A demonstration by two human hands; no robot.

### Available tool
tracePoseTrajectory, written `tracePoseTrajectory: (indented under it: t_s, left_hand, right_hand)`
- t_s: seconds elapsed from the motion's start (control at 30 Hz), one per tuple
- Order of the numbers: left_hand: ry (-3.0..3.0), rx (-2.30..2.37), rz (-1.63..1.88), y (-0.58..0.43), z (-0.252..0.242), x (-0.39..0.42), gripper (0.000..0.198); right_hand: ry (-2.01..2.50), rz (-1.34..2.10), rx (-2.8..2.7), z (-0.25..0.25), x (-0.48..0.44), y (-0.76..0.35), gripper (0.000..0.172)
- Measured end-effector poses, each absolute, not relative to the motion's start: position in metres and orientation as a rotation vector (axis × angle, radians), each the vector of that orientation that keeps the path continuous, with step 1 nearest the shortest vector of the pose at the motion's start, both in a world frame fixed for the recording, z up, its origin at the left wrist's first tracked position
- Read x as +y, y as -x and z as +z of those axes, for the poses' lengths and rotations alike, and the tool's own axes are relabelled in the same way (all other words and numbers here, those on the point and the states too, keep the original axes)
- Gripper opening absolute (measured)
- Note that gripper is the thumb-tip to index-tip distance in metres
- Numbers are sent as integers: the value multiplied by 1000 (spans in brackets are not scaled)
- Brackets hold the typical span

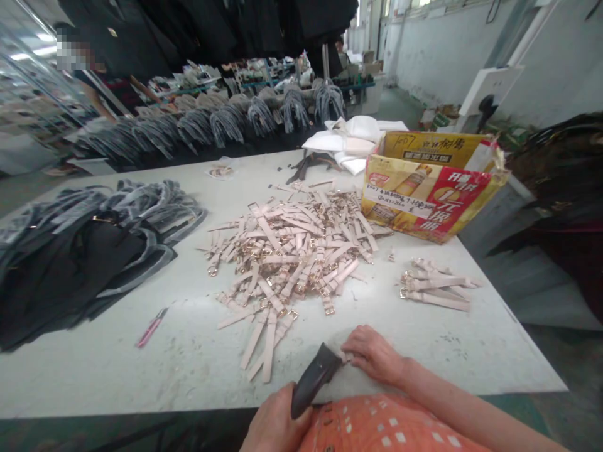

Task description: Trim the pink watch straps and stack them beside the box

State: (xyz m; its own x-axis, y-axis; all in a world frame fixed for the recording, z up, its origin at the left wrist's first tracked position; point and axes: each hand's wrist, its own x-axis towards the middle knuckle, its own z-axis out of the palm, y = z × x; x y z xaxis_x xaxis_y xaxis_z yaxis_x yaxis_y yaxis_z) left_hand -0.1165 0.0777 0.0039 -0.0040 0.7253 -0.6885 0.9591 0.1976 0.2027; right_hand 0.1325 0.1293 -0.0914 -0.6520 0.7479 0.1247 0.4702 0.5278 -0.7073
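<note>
The left hand (276,424), at the near table edge, is closed around the lower end of a dark, tapered tool (315,378); the tool slants up and to the right, its broad tip reaching the fingers of the right hand (374,355). The right hand lies palm down on the table (141,370), fingertips together at the tool's tip; whether they pinch a small pale piece there cannot be told.

Just beyond both hands lies a loose heap of pale pink straps with gold buckles (292,251), several strays (264,342) trailing toward the left hand. Farther right of the right hand rests a small, aligned bundle of the same straps (436,285). Behind that bundle stands an open yellow-and-red carton (428,188). Well to the left of the left hand lies a pink-handled cutter (151,328), and beyond it a pile of black goods in clear wrapping (89,251).

Bare tabletop stretches left of the tool and between the right hand and the bundle. The table's right edge runs close past the bundle; the near edge passes directly beneath the hands.
</note>
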Motion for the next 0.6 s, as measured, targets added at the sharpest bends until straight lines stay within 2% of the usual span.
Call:
tracePoseTrajectory:
  t_s: [0.1, 0.37, 0.6]
  left_hand:
    - [-1612, 1723, -314, 119, -3, 78, 24]
    - [-1647, 1798, -427, 108, 5, 68, 26]
    - [-1637, 1841, -420, 110, 10, 51, 30]
  right_hand:
    - [1011, 877, -2380, -90, 127, -130, 18]
    - [1110, 751, -2256, -90, 136, -158, 20]
    - [1448, 216, -2001, -91, 183, -286, 26]
